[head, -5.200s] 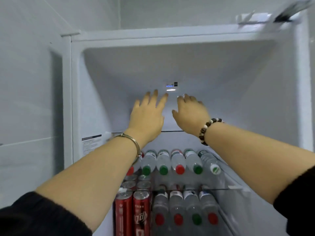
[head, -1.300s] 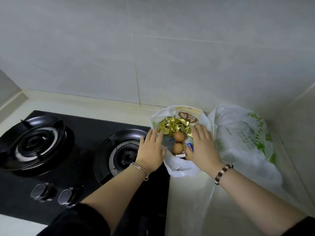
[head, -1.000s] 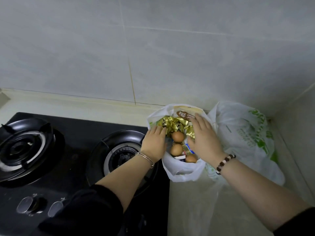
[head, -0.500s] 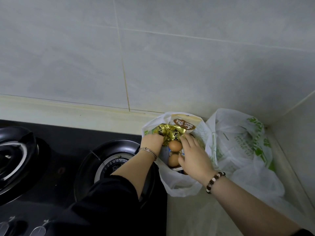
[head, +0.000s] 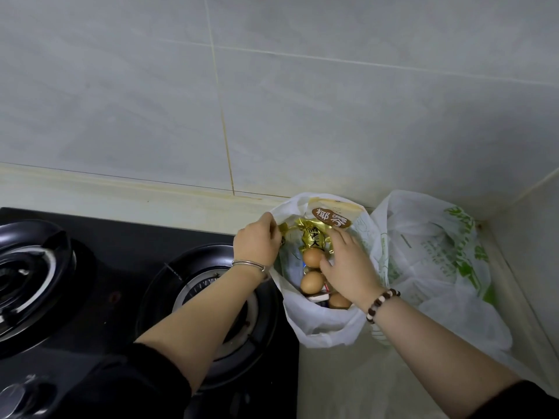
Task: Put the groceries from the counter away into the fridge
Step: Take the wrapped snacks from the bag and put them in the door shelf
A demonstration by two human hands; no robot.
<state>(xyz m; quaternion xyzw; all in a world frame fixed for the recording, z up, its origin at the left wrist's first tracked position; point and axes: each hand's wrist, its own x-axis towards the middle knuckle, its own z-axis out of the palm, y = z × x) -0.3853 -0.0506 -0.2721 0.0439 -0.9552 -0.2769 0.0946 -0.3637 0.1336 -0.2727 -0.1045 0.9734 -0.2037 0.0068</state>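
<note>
**Two hands at an open grocery bag on the counter**

A white plastic bag [head: 320,326] stands open on the pale counter [head: 363,385], close to the wall and just right of the hob. Inside lie three brown eggs [head: 313,257], a crinkled gold foil packet [head: 314,237] and, at the back, a cream package [head: 332,208]. The left hand [head: 257,241] curls its fingers round the bag's left rim. The right hand [head: 348,269] is inside the opening, fingers stretched over the gold packet, thumb against the upper egg.

The cream package bears a brown oval label with two white Chinese characters. The gold packet carries dark characters, only partly legible.

A second white bag [head: 438,261], with blurred green print, slumps just right of the first, in the corner. A black gas hob [head: 121,282] with two burners fills the left. Grey tiles [head: 272,101] cover the wall behind.
</note>
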